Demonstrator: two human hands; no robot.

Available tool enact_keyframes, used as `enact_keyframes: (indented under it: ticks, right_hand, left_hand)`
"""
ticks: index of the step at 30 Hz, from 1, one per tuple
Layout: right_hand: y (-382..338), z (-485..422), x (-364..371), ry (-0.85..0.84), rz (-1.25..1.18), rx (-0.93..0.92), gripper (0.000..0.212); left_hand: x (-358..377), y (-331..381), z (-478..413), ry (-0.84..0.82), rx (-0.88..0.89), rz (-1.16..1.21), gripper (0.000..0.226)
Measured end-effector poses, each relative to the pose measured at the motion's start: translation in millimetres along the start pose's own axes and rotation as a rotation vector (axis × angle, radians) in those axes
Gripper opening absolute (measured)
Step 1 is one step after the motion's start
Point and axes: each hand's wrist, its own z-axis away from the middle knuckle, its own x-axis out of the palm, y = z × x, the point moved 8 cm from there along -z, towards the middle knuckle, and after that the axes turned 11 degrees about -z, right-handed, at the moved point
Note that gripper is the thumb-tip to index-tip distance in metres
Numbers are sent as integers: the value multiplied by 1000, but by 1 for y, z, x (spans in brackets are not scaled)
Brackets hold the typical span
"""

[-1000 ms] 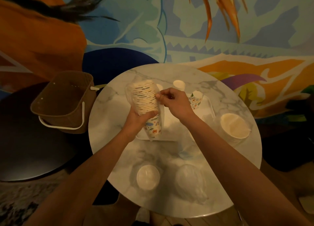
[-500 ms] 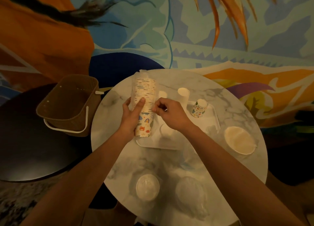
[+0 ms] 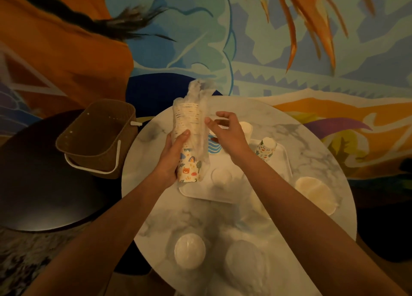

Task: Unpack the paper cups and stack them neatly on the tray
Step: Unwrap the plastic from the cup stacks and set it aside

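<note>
In L hand: wrapped cups

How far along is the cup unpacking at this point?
Early. Done: a few loose cups stand on the tray, among them a patterned cup. In hand: the left hand grips the cup stack, still inside its plastic wrap; the right hand is beside the wrap, its grip unclear. Left: strip the wrap and stack those cups on the tray.
</note>
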Motion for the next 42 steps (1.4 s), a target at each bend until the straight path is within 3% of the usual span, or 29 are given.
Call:
enact_keyframes:
  ticks: [7,11,14,16,19,20,22,24,26,31,35,42]
  right_hand:
    - [3,-1,3,-18,9,-40,18]
    - [7,14,15,-211,219,-72,22]
    - [14,23,20,-319,323,-10,28]
    - [20,25,15,-292,202,116,21]
    - [39,38,22,-325,27,376,68]
    - [42,46,30,-379,14,414,72]
    - [45,54,44,-422,-69,430,58]
    - [43,51,47,-358,-171,399,45]
    - [39,44,46,-316,-212,352,44]
    - [39,34,37,-267,-166,304,49]
    - [40,32,34,-270,-163,285,37]
    - [45,25,24,-193,-297,298,52]
  left_hand:
    - [9,5,4,-12,48,34,66]
    - [6,7,5,-9,-26,220,79]
    - [-2,11,2,6,-21,223,103]
    - [-2,14,3,-14,13,183,107]
    - [2,18,5,-22,51,176,99]
    - [4,20,7,-22,57,182,94]
    - [8,24,10,-13,77,147,88]
    - [9,36,16,46,138,42,76]
    - [7,55,23,144,266,-39,49]
    - [-6,84,33,331,457,-249,13]
    - [-6,90,34,326,501,-410,10]
    - [6,78,36,208,522,-635,8]
